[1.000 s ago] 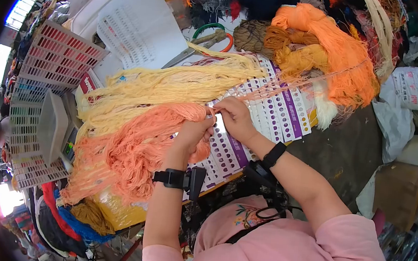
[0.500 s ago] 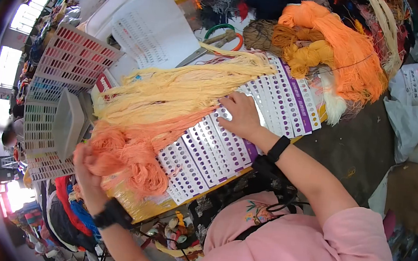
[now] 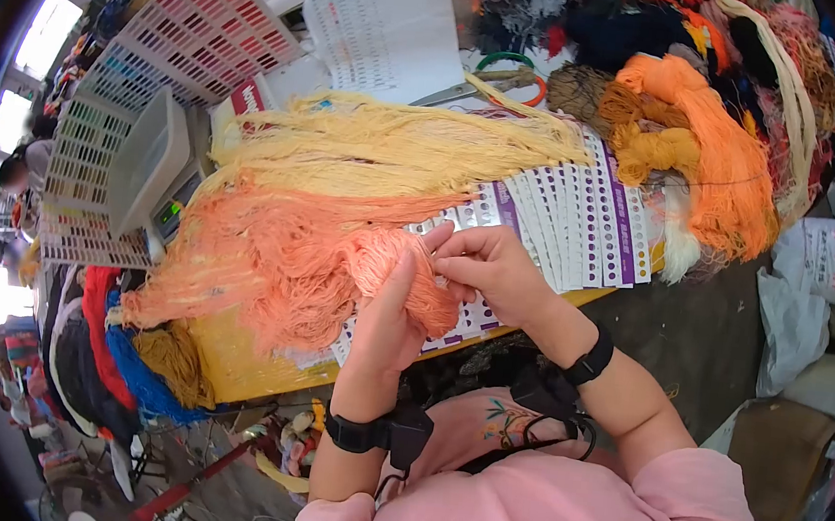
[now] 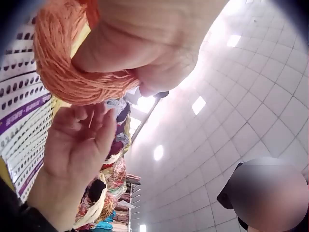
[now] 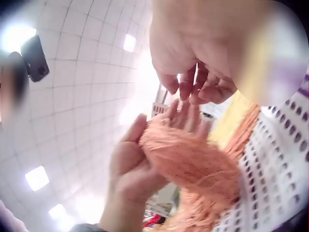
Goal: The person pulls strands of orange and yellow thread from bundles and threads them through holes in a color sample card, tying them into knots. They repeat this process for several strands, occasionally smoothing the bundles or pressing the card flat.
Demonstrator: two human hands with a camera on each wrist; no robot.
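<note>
A long salmon-orange yarn skein [image 3: 268,246] lies across the table onto the punched colour cards [image 3: 562,224]. Its near end is bunched into a wad [image 3: 429,302] [image 4: 63,72] [image 5: 188,159] round my left hand [image 3: 388,308] [image 4: 145,43] [image 5: 128,164], which stands upright at the table's front edge and holds it. My right hand [image 3: 487,267] [image 4: 77,145] [image 5: 193,48] is close beside it on the right. Its fingers [image 5: 198,92] are curled and bunched at the wad's top, seemingly pinching strands. The strands themselves are too fine to make out.
A pale yellow skein [image 3: 398,148] lies behind the salmon one. Bright orange yarn [image 3: 711,138], scissors [image 3: 485,81] and a printed sheet [image 3: 390,27] sit at the back. A scale [image 3: 145,169] and colour-sample racks [image 3: 199,29] stand left. More yarn hangs below the table edge [image 3: 237,359].
Half a second ago my left arm was stretched far down-left, pulling the yarn, and my right hand lay flat on the cards. Now both hands meet at the yarn wad.
</note>
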